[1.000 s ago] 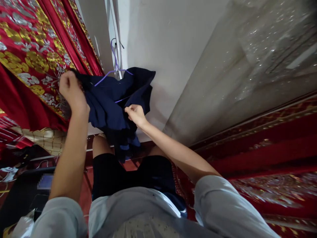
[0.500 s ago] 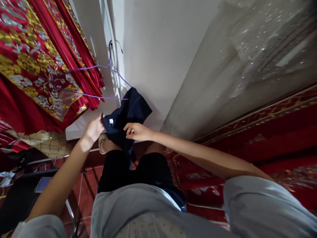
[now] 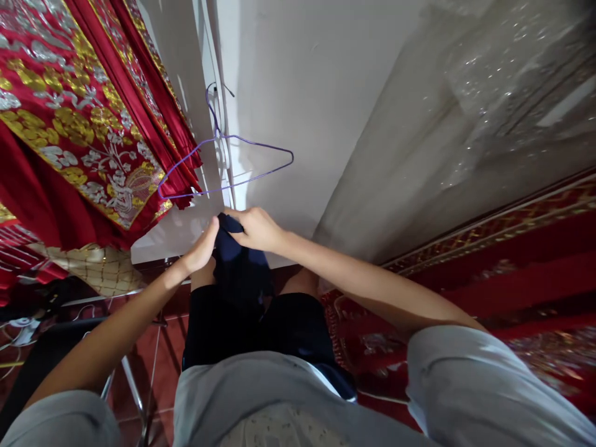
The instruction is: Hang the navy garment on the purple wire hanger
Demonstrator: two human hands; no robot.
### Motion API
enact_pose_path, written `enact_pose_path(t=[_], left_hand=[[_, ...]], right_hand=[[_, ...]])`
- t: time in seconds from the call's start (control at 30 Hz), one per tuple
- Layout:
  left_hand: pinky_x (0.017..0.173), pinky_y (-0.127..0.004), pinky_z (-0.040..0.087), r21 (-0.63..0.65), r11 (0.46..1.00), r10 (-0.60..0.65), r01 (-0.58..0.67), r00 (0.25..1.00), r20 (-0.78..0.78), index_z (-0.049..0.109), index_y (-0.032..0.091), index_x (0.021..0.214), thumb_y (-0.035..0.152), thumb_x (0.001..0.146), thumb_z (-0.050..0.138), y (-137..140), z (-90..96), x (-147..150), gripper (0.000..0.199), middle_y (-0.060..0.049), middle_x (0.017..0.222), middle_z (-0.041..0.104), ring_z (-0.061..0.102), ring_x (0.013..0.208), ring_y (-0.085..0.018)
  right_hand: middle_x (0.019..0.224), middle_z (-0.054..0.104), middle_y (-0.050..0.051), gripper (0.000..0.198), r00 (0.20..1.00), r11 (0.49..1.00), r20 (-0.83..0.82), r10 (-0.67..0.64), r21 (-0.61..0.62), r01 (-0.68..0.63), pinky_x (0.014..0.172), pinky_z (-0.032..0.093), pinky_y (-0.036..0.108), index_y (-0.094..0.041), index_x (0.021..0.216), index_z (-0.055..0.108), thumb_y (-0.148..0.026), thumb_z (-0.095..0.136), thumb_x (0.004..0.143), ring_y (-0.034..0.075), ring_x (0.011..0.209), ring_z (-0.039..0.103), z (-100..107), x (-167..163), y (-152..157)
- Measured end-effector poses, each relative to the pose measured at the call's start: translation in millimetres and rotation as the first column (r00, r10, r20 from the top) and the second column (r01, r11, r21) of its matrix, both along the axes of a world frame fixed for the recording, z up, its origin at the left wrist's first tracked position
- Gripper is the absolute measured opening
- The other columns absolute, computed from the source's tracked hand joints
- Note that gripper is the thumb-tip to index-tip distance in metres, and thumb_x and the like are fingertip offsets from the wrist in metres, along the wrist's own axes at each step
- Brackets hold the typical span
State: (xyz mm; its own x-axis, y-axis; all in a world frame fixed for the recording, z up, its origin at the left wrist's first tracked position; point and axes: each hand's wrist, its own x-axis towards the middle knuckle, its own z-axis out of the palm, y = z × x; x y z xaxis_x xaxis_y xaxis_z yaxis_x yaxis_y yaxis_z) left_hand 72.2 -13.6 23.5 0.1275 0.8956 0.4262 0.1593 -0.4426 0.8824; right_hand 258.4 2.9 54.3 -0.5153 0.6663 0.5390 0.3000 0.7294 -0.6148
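A thin purple wire hanger (image 3: 228,161) hangs bare in the upper middle, against a white wall (image 3: 316,93). A red curtain with gold flowers (image 3: 69,118) fills the upper left. A red patterned carpet (image 3: 512,273) lies at the right. Red floor tiles (image 3: 153,354) show at the lower left.

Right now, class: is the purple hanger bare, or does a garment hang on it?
Bare. The purple hanger hangs as an empty wire outline; the navy garment is below it, bunched between the left hand and right hand.

Left hand (image 3: 201,249) and right hand (image 3: 255,227) both grip a bunched navy garment (image 3: 242,267), held together above the lap. Bare purple wire hanger (image 3: 223,164) hangs just above, beside a red-gold curtain (image 3: 79,118).
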Motion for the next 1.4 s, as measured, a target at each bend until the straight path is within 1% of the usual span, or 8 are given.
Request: enact_pose_path(t=[0.2,0.37,0.5,0.8,1.07,1.2,1.27,1.4], left_hand=[[0.088,-0.035,0.057,-0.287,0.945,-0.235,0.158,0.938,-0.256,0.081,0.019,0.100,0.048,0.079,0.083,-10,-32.4,-42,0.036,-0.011,0.104,0.079,0.073,0.098,-0.030],[0.074,-0.028,0.051,-0.247,0.969,-0.070,-0.018,0.937,-0.343,0.079,0.020,0.081,0.031,0.068,0.091,-2,-14.3,-70,0.021,-0.007,0.082,0.077,0.069,0.082,-0.028],[0.069,-0.023,0.042,-0.315,0.931,0.001,-0.184,0.865,-0.502,0.062,0.020,0.052,0.012,0.074,0.084,13,8.4,-99,0.032,0.001,0.051,0.054,0.055,0.059,-0.019],[0.111,-0.039,0.041,0.305,0.952,0.215,-0.024,0.762,-0.611,0.071,0.016,0.089,0.014,0.091,0.060,50,90.5,-101,0.010,-0.006,0.106,0.069,0.063,0.111,-0.024],[0.097,-0.027,0.049,0.255,0.967,0.187,-0.019,0.733,-0.654,0.062,0.015,0.122,0.004,0.095,0.062,96,112.7,-96,0.029,-0.001,0.104,0.071,0.060,0.093,-0.011],[0.098,-0.028,0.047,0.335,0.942,0.261,0.002,0.625,-0.736,0.068,0.010,0.114,0.003,0.091,0.067,96,126.3,-105,0.023,-0.004,0.108,0.070,0.057,0.096,-0.015],[0.098,-0.028,0.046,0.379,0.926,0.313,-0.007,0.578,-0.753,0.068,0.009,0.113,0.000,0.090,0.067,94,130.8,-104,0.025,-0.006,0.110,0.068,0.055,0.095,-0.016],[0.098,-0.027,0.042,0.425,0.902,0.380,-0.075,0.606,-0.699,0.066,0.012,0.111,0.001,0.095,0.063,90,134.6,-101,0.020,-0.004,0.098,0.062,0.052,0.092,-0.017]], right_hand=[[0.115,0.073,0.006,0.054,0.945,0.964,-0.194,-0.262,-0.022,0.263,0.101,0.051,0.042,-0.022,0.128,0.064,-0.007,0.056,0.076,0.025,0.103,0.069,-7,0,72],[0.080,0.068,0.003,0.008,0.922,0.900,-0.123,-0.366,-0.299,0.317,0.088,0.056,0.040,-0.019,0.081,0.064,-0.016,0.057,0.084,0.020,0.078,0.064,-21,12,113],[0.055,0.042,-0.003,0.035,0.883,0.882,-0.113,-0.456,-0.191,0.431,0.076,0.053,0.036,-0.020,0.056,0.046,-0.020,0.066,0.084,0.014,0.061,0.049,-7,41,109],[0.058,0.040,-0.001,0.030,0.885,0.891,-0.197,-0.421,-0.276,0.362,0.071,0.057,0.035,-0.019,0.062,0.051,-0.031,0.068,0.083,0.018,0.070,0.056,3,42,92],[0.102,0.071,0.008,0.020,0.895,0.901,-0.155,-0.418,-0.197,0.387,0.099,0.057,0.054,-0.020,0.097,0.068,-0.037,0.068,0.087,0.033,0.109,0.069,-5,46,90],[0.150,0.058,0.013,0.058,0.715,0.739,-0.245,-0.655,-0.007,0.674,0.119,0.042,0.054,-0.019,0.136,0.062,-0.017,0.075,0.080,0.032,0.143,0.052,13,81,105],[0.140,0.065,0.022,0.049,0.669,0.691,-0.178,-0.721,-0.112,0.714,0.113,0.047,0.051,-0.007,0.129,0.067,-0.013,0.075,0.082,0.031,0.133,0.061,23,96,107],[0.088,0.078,0.018,0.028,0.827,0.790,0.033,-0.562,-0.275,0.548,0.079,0.058,0.047,-0.005,0.088,0.079,-0.032,0.082,0.082,0.025,0.080,0.074,42,129,100]])
